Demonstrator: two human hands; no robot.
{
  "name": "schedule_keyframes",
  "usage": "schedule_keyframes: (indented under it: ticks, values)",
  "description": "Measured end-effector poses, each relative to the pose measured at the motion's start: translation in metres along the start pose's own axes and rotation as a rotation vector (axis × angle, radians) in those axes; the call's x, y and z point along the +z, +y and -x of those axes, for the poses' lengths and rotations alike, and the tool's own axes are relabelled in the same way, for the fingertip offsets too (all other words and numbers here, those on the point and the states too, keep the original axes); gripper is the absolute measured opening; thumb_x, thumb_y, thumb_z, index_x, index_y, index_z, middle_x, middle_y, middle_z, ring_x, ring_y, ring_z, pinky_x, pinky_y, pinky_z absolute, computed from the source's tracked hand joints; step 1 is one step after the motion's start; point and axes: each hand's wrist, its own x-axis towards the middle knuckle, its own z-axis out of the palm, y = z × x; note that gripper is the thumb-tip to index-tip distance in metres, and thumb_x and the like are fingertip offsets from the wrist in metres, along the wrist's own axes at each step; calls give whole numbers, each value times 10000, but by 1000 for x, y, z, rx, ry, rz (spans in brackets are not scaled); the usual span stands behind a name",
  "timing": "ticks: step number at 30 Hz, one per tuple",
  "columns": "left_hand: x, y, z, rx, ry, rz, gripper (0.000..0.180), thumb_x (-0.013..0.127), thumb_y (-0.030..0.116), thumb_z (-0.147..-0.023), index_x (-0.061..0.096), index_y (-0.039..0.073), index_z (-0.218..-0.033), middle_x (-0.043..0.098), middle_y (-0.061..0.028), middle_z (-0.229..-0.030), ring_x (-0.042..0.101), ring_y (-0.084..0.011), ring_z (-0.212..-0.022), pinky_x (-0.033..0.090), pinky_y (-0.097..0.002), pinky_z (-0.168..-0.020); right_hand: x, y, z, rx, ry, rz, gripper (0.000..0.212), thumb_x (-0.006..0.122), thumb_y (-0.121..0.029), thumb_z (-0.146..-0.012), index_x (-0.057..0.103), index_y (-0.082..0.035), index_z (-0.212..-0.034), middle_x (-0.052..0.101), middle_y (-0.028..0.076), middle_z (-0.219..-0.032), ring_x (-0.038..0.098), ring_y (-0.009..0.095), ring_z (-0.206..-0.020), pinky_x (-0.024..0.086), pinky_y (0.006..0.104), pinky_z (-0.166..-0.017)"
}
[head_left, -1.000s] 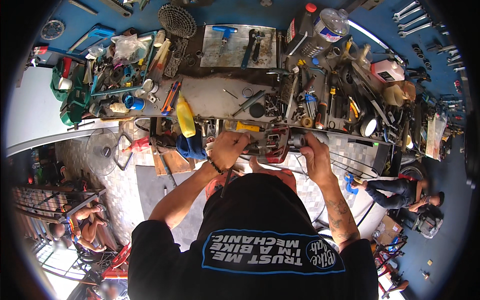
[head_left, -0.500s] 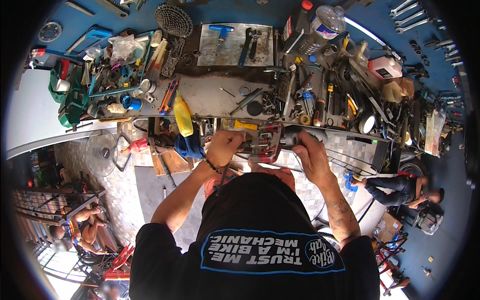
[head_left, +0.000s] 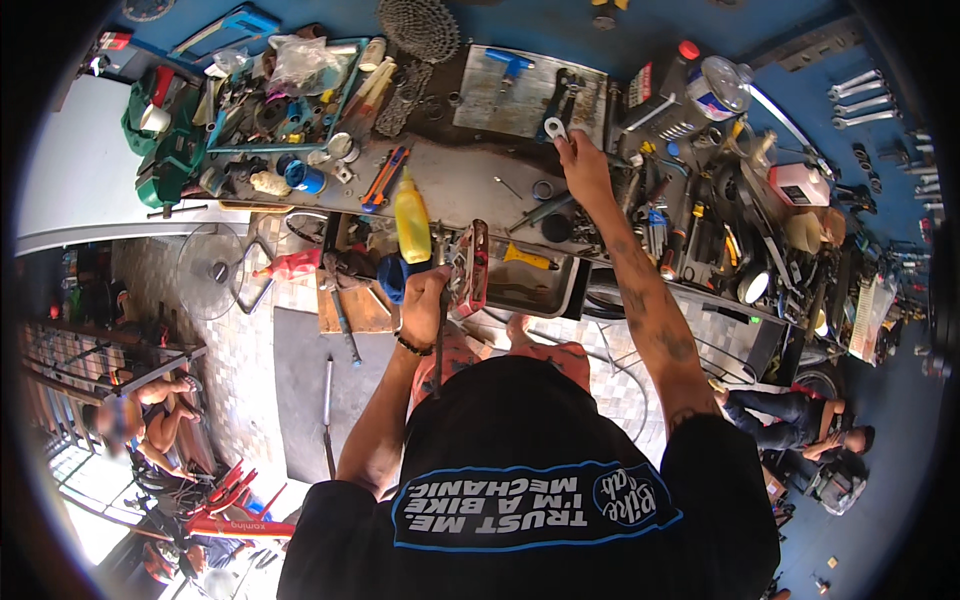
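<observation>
My left hand (head_left: 428, 305) is closed low in front of the bench, by a red and metal part (head_left: 470, 268) that resembles a bike pedal. A dark thin rod (head_left: 439, 350) runs down from that hand; how it joins the red part is hidden. Over the bench my right hand (head_left: 582, 160) is stretched out, its fingers closed on a silver ring-ended tool (head_left: 555, 128). That tool is at the front edge of a stained metal sheet (head_left: 485, 92), beside dark wrenches (head_left: 572, 98). A yellow squeeze bottle (head_left: 411, 225) and a dark blue cloth (head_left: 391, 280) are near my left hand.
Left on the bench is a teal tray (head_left: 215, 150) full of parts. Bottles (head_left: 718, 88) and crowded tools line the right. Below the bench edge, an open drawer (head_left: 560, 285) holds a yellow-handled tool (head_left: 530, 257). Other people sit at far left (head_left: 160, 430) and right (head_left: 790, 412).
My right hand has left the red part, reached forward over the bench and closed on the silver tool. The red part, beside my left hand, has turned more upright. The view has shifted.
</observation>
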Motion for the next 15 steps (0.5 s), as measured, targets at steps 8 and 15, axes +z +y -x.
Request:
schedule_keyframes:
  ticks: [8,15]
  values:
    - [-34,15,0,41,31,-51,399,503,190,-1067,539,-5,-721,444,49,-621,409,-54,-586,319,-287,-530,53,8,-16,-136,170,494,291,664,-292,-1020,677,-43,-1170,733,158,-1070,677,367,-1063,525,457,-882]
    - [-26,15,-22,119,54,-90,399,490,204,-1070,634,-31,-781,529,-10,-608,468,-101,-542,378,-310,-528,-3,-152,152,208,-331,-1024,519,761,-237,-948,597,-52,-1404,664,150,-1334,612,221,-1271,481,374,-1080]
